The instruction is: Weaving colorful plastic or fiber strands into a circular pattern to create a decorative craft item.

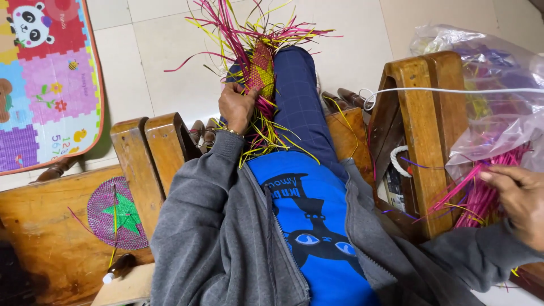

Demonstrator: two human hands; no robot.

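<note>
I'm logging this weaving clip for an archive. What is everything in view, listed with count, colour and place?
woven piece: one, pink and yellow, loose strips fanning out, on the lap
strip bundle: one, mostly pink, in the bag
plastic bag: one, clear, right, on the bench
woven disc: one, purple with green star, left bench
wooden bench: brown, both sides
play mat: one, multicoloured, top left floor
cord: one, white, right
left hand: holds the woven piece
right hand: touches the strip bundle

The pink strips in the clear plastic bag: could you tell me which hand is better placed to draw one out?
Probably the right hand: its fingertips are already at the pink strips spilling from the clear plastic bag. The left hand holds the pink and yellow woven piece on the knee.
</note>
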